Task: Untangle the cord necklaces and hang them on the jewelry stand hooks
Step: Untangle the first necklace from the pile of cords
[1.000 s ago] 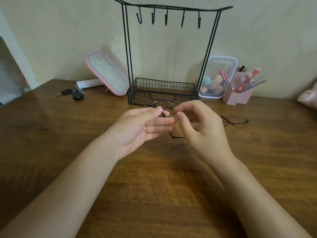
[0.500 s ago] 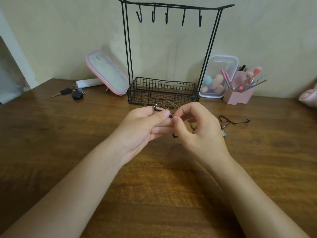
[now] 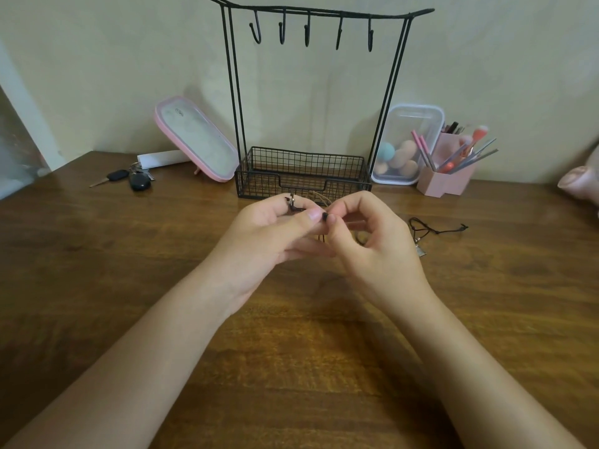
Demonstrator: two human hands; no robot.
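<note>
Head view: a tangle of cord necklaces [image 3: 324, 218] is held up just in front of the wire basket of the black jewelry stand [image 3: 304, 176], between two hands brought together above the wooden table [image 3: 291, 367]. A dark knot or bead of black cord is pinched between the thumb and curled fingers of the left hand [image 3: 269, 234], and the same spot is gripped from the other side by the thumb and forefinger tips of the right hand [image 3: 372, 244], whose other fingers are curled inward. A small metal piece [image 3: 292, 199] is seen standing up above the left forefinger, and loops of tan cord [image 3: 319, 199] are visible behind the fingertips. Short lengths of black cord are seen hanging between the palms; the rest of the tangle is hidden by the hands, so it cannot be told how many necklaces are in it. A separate black cord necklace [image 3: 434, 230] with a small pendant [image 3: 420, 251] is laid on the table to the right, apart from the right hand. All five hooks [image 3: 307, 30] on the top bar are bare. The forearms are cut off at the lower edge.
</note>
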